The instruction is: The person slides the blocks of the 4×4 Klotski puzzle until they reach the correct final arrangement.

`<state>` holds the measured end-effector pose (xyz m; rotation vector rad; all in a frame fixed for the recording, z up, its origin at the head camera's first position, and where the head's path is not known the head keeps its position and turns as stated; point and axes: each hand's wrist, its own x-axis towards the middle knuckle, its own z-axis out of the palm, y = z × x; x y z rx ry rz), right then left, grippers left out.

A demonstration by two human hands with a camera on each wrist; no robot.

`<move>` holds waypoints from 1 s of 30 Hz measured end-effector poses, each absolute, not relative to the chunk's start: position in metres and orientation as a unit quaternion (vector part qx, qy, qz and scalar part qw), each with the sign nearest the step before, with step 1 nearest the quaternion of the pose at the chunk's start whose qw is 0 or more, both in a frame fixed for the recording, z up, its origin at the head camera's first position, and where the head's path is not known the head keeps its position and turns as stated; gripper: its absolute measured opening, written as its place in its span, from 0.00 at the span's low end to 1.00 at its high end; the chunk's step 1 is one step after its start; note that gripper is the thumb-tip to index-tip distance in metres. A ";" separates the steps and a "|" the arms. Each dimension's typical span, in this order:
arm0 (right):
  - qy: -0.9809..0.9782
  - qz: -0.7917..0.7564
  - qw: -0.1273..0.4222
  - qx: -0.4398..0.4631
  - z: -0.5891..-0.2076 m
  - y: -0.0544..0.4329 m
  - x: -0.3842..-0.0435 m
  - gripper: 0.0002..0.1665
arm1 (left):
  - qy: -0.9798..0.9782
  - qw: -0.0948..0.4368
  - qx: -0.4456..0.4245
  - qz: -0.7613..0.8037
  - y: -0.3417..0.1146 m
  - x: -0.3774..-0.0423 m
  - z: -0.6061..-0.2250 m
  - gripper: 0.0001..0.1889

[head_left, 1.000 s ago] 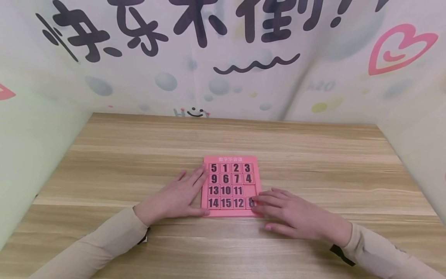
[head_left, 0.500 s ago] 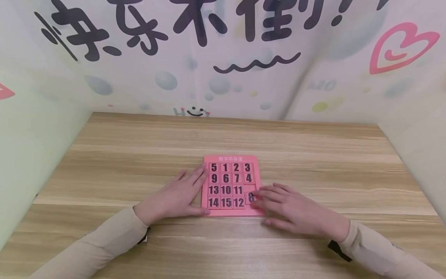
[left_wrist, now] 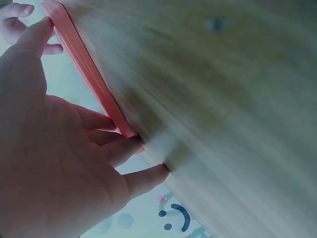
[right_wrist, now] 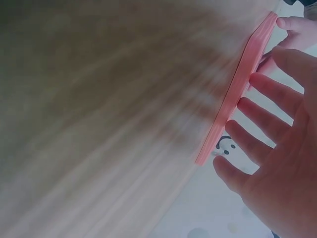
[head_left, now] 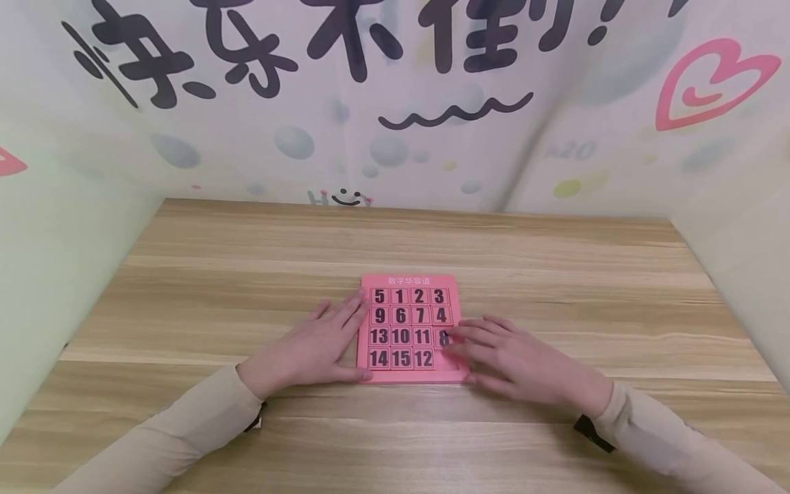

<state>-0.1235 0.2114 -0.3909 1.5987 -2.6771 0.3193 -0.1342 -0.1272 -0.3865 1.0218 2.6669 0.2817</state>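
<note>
A pink number sliding puzzle (head_left: 410, 377) lies flat on the table, with rows of black-numbered tiles. My left hand (head_left: 308, 350) rests along its left edge; the thumb touches near the front corner and the fingertips reach the upper left side. On the right, my right hand (head_left: 518, 360) has its fingertips on the 8 tile (head_left: 443, 338), at the right end of the third row, partly covering it. A bare slot shows below that tile, right of the 12 tile (head_left: 423, 359). In both wrist views the fingers look mostly straight against the puzzle's side (left_wrist: 89, 74).
The wood-grain table (head_left: 401, 439) extends around the puzzle. Behind it stands a white wall (head_left: 234, 151) printed with black characters and bubbles, and pale panels rise at both sides.
The 8 tile has slid away from me, from the bottom row up to the third row, with my right hand moving along. My left hand has stayed in place.
</note>
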 end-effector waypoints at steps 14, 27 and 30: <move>-0.850 0.119 -0.001 0.512 -0.391 0.214 -0.129 0.29 | 0.921 0.150 0.348 0.093 -0.124 -0.134 -0.384 0.55; -0.845 0.127 0.004 0.520 -0.394 0.214 -0.132 0.29 | 0.921 0.161 0.338 0.109 -0.125 -0.134 -0.385 0.56; -0.845 0.129 -0.003 0.519 -0.394 0.213 -0.134 0.28 | 0.921 0.159 0.337 0.111 -0.125 -0.134 -0.385 0.56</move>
